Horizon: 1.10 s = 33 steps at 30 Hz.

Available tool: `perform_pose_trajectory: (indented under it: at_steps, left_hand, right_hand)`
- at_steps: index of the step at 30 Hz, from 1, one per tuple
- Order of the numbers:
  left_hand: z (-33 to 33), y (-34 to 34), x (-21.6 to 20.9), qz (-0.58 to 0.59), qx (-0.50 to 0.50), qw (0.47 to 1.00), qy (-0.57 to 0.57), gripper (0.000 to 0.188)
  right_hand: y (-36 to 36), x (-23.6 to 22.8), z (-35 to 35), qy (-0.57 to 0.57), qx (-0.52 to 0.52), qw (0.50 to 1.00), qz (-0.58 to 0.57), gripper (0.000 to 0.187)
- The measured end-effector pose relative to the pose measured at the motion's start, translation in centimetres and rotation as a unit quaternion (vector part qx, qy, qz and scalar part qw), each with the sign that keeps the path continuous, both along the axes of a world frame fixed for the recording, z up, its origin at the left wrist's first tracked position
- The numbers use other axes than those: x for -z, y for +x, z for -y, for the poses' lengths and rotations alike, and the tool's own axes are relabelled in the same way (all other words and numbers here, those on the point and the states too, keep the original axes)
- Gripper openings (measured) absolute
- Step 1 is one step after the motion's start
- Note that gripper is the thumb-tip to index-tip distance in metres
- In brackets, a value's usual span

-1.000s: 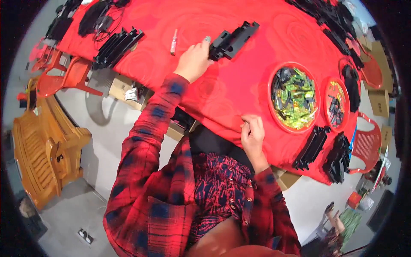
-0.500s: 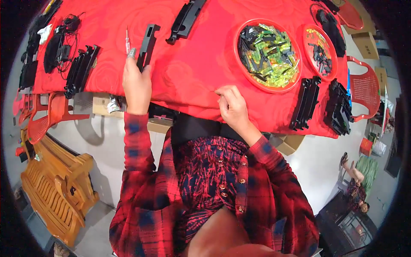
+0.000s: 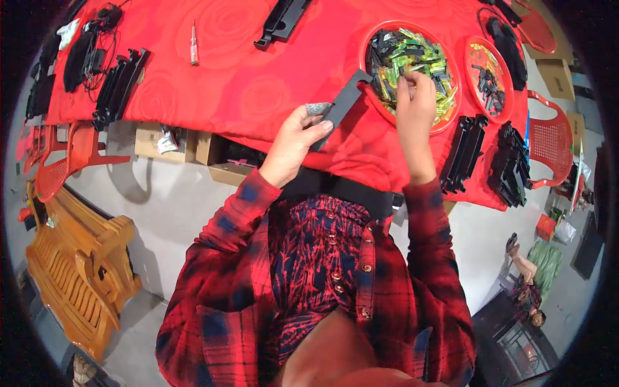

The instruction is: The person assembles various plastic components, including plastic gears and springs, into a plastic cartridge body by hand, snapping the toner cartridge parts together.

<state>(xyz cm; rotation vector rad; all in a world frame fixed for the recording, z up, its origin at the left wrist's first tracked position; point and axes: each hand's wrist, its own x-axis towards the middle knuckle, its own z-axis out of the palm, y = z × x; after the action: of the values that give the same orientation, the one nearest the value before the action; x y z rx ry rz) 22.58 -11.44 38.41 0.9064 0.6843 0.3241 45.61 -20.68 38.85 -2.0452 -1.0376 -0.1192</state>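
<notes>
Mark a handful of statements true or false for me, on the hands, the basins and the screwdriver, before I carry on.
1. The left hand holds a long black plastic part. True.
2. The smaller red basin stands to the right of the larger red basin. True.
3. The right hand is over the smaller red basin. False: it is over the larger red basin.
4. The larger red basin holds only black pieces. False: yellow-green pieces are mixed in.
5. The slim screwdriver is in the left hand. False: it lies on the red tablecloth, apart from both hands.
</notes>
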Motion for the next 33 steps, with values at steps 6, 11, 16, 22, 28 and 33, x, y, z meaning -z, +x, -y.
perform_pose_trajectory:
  at_steps: [6, 11, 16, 22, 28, 33]
  left_hand:
    - [0.8, 0.3, -0.1, 0.004, -0.006, 1.000, -0.021, 0.037]
    - [0.1, -0.5, -0.7, 0.048, 0.004, 0.995, -0.092, 0.032]
    - [-0.3, -0.9, 0.1, 0.100, 0.034, 0.976, -0.189, 0.031]
    - [-0.1, -1.2, 0.5, 0.132, 0.064, 0.956, -0.253, 0.041]
    - [-0.1, -1.2, 0.7, 0.145, 0.070, 0.955, -0.248, 0.041]
    - [-0.4, -1.2, 0.3, 0.148, 0.071, 0.948, -0.271, 0.040]
  right_hand:
    - [1.5, 1.2, -1.8, -0.132, 0.029, 0.986, 0.098, 0.028]
    - [1.8, 1.3, -2.2, -0.173, 0.036, 0.980, 0.087, 0.031]
    - [1.5, 0.9, -2.4, -0.189, 0.024, 0.973, 0.128, 0.029]
    - [1.7, 1.1, -1.8, -0.181, 0.001, 0.972, 0.152, 0.023]
    - [2.1, 0.9, -1.6, -0.160, -0.010, 0.974, 0.160, 0.019]
    - [1.8, 0.0, -1.4, -0.053, -0.001, 0.994, 0.091, 0.019]
